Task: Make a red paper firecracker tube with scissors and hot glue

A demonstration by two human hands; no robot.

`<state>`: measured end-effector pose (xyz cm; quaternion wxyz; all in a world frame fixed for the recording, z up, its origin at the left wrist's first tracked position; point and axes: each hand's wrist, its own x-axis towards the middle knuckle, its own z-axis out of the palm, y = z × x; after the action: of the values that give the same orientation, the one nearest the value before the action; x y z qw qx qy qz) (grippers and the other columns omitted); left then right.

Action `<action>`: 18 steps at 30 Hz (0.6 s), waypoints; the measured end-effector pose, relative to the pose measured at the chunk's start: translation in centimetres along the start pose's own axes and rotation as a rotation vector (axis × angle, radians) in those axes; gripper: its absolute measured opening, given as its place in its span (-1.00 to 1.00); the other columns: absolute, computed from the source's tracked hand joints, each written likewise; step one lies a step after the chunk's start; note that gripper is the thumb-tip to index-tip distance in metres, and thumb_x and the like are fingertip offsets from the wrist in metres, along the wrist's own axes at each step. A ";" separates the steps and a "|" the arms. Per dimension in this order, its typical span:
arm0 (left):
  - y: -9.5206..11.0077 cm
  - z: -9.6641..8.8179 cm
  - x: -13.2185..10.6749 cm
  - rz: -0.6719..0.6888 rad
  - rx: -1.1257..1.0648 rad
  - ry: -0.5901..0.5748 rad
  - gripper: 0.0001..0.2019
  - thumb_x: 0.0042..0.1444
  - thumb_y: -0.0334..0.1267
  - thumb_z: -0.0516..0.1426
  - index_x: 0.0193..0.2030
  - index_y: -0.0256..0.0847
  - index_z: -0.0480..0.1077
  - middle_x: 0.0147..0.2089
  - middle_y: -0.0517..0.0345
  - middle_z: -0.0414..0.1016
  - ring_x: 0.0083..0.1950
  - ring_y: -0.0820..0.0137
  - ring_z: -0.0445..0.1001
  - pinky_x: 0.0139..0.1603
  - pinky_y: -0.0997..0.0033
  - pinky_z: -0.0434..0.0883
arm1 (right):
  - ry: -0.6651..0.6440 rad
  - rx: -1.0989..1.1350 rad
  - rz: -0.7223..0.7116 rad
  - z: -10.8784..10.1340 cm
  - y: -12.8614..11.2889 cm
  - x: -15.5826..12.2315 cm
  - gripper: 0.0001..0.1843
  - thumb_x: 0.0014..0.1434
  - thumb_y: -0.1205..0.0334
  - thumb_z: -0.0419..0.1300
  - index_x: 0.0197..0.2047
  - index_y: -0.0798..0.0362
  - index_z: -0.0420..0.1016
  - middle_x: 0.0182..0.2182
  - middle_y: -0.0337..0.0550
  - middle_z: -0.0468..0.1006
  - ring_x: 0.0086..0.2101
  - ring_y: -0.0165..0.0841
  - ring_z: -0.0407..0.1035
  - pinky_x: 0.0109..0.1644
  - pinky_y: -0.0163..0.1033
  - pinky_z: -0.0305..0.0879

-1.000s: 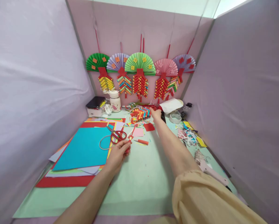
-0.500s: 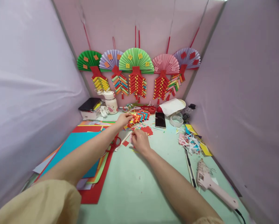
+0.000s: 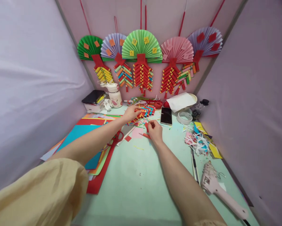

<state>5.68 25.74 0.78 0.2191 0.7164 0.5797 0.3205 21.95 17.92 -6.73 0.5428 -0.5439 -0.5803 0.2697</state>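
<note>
My left hand (image 3: 132, 113) reaches to the back middle of the table. Its fingers are closed at the left end of a paper firecracker string (image 3: 150, 110) made of red, blue and yellow rolls. To the right and nearer, my right hand (image 3: 155, 131) pinches a piece of red paper (image 3: 146, 126). Beside that hand lies a slim red pointed tool (image 3: 146, 135), partly on a pink paper sheet (image 3: 137, 132). A small red paper square (image 3: 128, 138) rests left of the sheet, next to a pale narrow stick (image 3: 125, 136).
Coloured paper sheets (image 3: 84, 135) with red-handled scissors (image 3: 118, 137) lie on the left. A phone (image 3: 166, 115), tape roll (image 3: 184, 117) and bottle (image 3: 115, 97) stand behind. Paper shreds (image 3: 198, 142) and a glue gun (image 3: 222, 191) are right. Paper fans (image 3: 142, 45) hang behind.
My right hand has moved right and away from me, taking up the red paper and uncovering the pink sheet and slim red tool. My left hand stays at the firecracker string. The view has tilted downward.
</note>
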 end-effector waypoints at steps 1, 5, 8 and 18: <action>0.2 -0.5 -1.0 0.038 0.038 -0.025 -0.74 0.02 -0.22 0.16 -0.17 -0.23 0.55 -0.04 0.04 0.56 0.02 0.24 0.42 0.12 0.31 0.28 | -0.001 0.008 0.001 0.0 -0.1 0.0 -0.83 0.09 0.17 0.03 -0.37 0.03 0.40 -0.54 -0.32 0.43 -0.50 -0.41 0.30 -0.34 -0.30 0.23; 0.3 -2.8 -6.4 0.144 0.297 -0.109 -0.76 0.07 -0.21 0.09 -0.21 -0.23 0.54 -0.14 0.03 0.56 -0.07 0.25 0.45 0.04 0.27 0.32 | -0.023 0.040 0.008 0.0 -0.3 -0.2 -0.80 0.11 0.11 0.03 -0.36 0.03 0.39 -0.54 -0.32 0.43 -0.50 -0.40 0.30 -0.37 -0.31 0.25; 0.0 -4.4 -11.2 0.071 0.418 -0.089 -0.79 0.08 -0.18 0.09 -0.31 -0.20 0.52 -0.20 0.03 0.52 -0.08 0.23 0.42 0.01 0.22 0.32 | -0.051 -0.018 -0.049 -0.2 -0.6 -0.4 -0.81 0.09 0.11 0.07 -0.39 0.03 0.40 -0.51 -0.29 0.44 -0.46 -0.40 0.30 -0.31 -0.29 0.24; -6.1 -11.9 -27.3 -0.189 0.496 0.158 -0.54 0.08 0.12 0.07 -0.02 -0.14 0.44 0.16 -0.04 0.36 0.18 0.09 0.32 0.18 0.04 0.26 | -0.096 -0.442 -0.417 0.2 -1.9 -2.3 -0.79 0.10 0.13 0.11 -0.23 0.00 0.48 -0.20 -0.14 0.48 -0.11 -0.26 0.29 0.01 -0.11 0.01</action>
<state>-10.34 0.00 -0.73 0.0198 0.6637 0.7200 0.2019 20.67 15.36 -5.85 0.4268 -0.5047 -0.7491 0.0450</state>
